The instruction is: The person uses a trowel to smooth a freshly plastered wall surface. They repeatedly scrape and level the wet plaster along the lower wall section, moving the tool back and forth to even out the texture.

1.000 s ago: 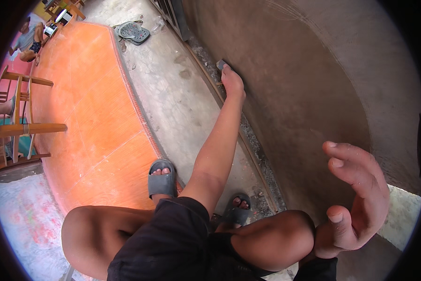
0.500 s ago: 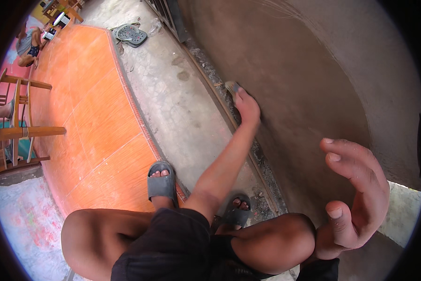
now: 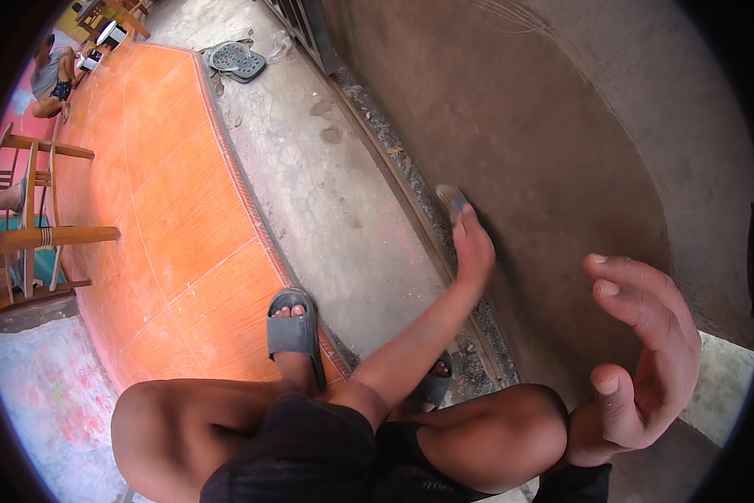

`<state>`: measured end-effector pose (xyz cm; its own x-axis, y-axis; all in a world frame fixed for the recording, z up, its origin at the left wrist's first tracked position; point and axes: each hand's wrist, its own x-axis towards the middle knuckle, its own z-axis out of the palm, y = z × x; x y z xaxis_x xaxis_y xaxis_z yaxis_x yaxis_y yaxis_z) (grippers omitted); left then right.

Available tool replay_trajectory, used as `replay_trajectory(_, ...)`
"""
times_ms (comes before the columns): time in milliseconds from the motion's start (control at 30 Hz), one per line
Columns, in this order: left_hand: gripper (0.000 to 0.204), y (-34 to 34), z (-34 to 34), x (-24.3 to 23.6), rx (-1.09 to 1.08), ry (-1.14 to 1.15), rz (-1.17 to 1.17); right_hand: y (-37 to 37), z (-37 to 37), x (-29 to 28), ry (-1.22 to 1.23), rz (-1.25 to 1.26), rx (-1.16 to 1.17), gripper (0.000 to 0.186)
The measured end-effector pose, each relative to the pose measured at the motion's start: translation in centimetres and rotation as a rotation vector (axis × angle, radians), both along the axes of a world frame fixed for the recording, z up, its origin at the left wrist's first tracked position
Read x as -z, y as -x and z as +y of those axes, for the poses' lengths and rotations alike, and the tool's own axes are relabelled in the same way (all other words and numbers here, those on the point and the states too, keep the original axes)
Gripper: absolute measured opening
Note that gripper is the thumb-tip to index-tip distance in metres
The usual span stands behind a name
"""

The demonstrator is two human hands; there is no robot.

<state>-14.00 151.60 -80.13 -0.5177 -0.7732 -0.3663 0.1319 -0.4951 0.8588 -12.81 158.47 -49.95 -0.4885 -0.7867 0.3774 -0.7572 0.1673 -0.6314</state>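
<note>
My left hand (image 3: pixel 474 247) is wrapped round a small brush-like tool (image 3: pixel 449 197), pale and grey-blue, at the foot of the brown-grey plastered wall (image 3: pixel 561 134), beside a narrow ledge (image 3: pixel 398 197) with a gritty gap. My left forearm reaches up from between my knees. My right hand (image 3: pixel 641 352) is open at the right, fingers curved and apart with nothing between them, just beside my right knee (image 3: pixel 498 432). Both my feet are in dark slides (image 3: pixel 289 331), the right one partly hidden behind my forearm.
An orange tiled floor (image 3: pixel 167 210) borders a pale concrete strip (image 3: pixel 301 193), with loose footwear (image 3: pixel 236 60) near its far end. Wooden chairs (image 3: pixel 54 235) stand at left, a foot beside them. Another person (image 3: pixel 54 80) squats upper left near white containers (image 3: pixel 111 35). A metal grille stands at the top.
My left hand has moved along the wall's foot toward me and to the right, still holding the tool. My right hand has barely moved.
</note>
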Motion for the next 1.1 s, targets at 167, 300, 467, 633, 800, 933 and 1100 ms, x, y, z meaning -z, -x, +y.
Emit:
replay_trajectory(167,0.051,11.1,-21.1,5.6,-0.073,-0.181,0.224,-0.2,0.2,0.0,-0.01,-0.053,-0.003,0.059)
replay_trajectory(300,0.051,7.8,-14.0,9.8,-0.112,0.15,0.226,0.2,0.0,-0.1,0.039,-0.05,-0.008,0.06)
replay_trajectory(467,0.05,-4.4,7.8,6.5,0.503,0.331,-0.431,1.1,-1.1,-0.4,-0.011,-0.029,-0.184,0.049)
replay_trajectory(633,0.05,1.6,-3.4,1.4,-0.01,0.113,0.039,0.3,-1.2,-0.3,-0.063,-0.05,-0.008,0.054)
replay_trajectory(800,0.05,10.5,-19.3,3.4,-0.166,0.141,0.083,-0.3,0.0,0.2,0.019,-0.061,-0.006,0.058)
replay_trajectory(933,0.049,2.9,-6.0,3.8,-0.064,0.361,0.032,0.2,0.2,0.6,0.028,-0.049,0.003,0.061)
replay_trajectory(1100,0.047,-5.2,9.3,-0.1,0.225,-0.193,-0.127,0.5,-0.5,0.6,-0.032,0.003,-0.019,0.063)
